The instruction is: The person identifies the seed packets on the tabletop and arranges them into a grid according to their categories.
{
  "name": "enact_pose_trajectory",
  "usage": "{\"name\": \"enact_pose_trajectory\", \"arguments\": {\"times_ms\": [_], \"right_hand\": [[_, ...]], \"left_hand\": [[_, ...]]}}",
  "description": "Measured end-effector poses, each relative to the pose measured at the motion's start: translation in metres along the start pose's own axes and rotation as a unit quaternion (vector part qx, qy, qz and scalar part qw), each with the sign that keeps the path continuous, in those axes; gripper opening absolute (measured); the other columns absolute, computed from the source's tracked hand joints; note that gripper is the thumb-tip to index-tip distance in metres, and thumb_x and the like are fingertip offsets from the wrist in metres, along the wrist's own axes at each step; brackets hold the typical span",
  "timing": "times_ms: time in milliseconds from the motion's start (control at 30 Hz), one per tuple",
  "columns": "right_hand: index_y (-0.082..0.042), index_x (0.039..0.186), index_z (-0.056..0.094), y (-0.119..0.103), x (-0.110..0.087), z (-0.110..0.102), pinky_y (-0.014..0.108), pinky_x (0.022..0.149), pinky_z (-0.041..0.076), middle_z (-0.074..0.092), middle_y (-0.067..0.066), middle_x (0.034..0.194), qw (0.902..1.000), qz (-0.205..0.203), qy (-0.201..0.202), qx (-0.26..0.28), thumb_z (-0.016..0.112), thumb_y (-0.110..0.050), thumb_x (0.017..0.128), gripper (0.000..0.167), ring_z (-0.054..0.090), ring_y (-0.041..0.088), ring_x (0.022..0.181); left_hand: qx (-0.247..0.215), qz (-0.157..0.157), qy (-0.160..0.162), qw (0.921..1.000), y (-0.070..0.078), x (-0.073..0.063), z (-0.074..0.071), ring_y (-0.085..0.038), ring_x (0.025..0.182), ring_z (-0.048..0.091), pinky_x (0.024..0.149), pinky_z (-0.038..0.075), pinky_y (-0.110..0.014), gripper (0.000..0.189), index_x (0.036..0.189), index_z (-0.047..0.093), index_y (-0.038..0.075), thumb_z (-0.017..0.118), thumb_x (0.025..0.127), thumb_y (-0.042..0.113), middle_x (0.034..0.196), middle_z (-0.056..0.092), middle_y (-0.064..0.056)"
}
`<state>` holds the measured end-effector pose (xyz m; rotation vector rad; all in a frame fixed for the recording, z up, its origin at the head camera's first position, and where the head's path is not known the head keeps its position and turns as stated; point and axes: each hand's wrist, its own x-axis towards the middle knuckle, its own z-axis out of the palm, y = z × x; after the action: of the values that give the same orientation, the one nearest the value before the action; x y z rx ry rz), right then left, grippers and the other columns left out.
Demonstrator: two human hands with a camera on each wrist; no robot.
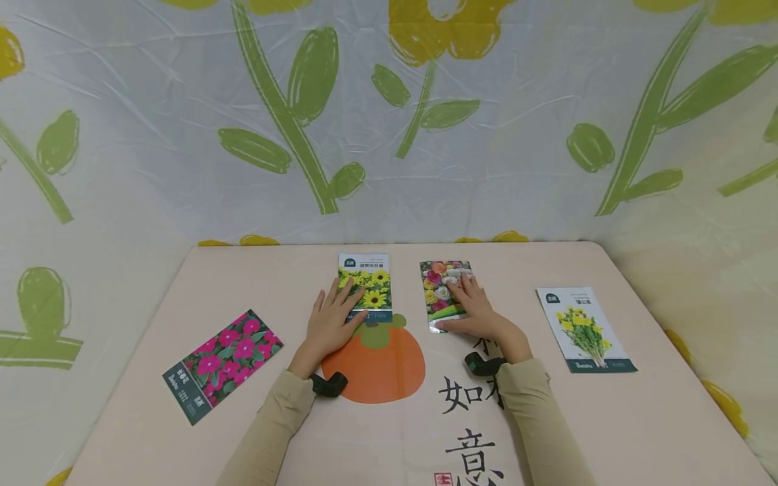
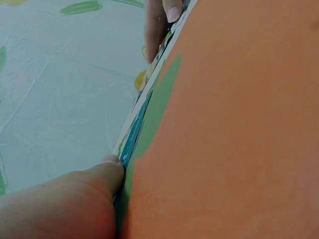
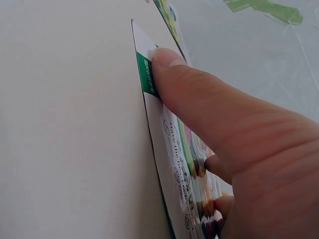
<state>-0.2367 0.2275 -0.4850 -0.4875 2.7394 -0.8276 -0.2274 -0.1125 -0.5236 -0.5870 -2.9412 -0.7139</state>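
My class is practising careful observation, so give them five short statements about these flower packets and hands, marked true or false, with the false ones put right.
1. The left hand rests on the sunflower packet. True.
2. The pink-flower packet lies to the right of both hands. False: it lies to their left.
3. The right hand touches the packet of mixed-colour flowers. True.
4. The two hands touch each other. False: they are apart, each on its own packet.
5. Neither hand touches the white packet with yellow flowers at the far right. True.
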Motion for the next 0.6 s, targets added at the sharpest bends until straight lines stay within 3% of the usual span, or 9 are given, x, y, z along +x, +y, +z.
{"name": "enact_pose_trajectory", "arguments": {"times_ms": [600], "right_hand": [[0.000,0.157,0.019,-0.0094,0.0081,0.0030,0.063,0.115,-0.007,-0.006,0.030,0.161,1.0000,0.005,-0.004,-0.001,0.075,-0.048,0.085,0.102,-0.014,0.048,0.147]], "left_hand": [[0.006,0.002,0.013,0.9999,0.0040,-0.0043,0.0026,-0.034,0.152,0.006,0.119,0.003,-0.058,0.057,0.153,0.041,0.021,0.047,0.103,0.047,0.163,0.024,-0.008]]}}
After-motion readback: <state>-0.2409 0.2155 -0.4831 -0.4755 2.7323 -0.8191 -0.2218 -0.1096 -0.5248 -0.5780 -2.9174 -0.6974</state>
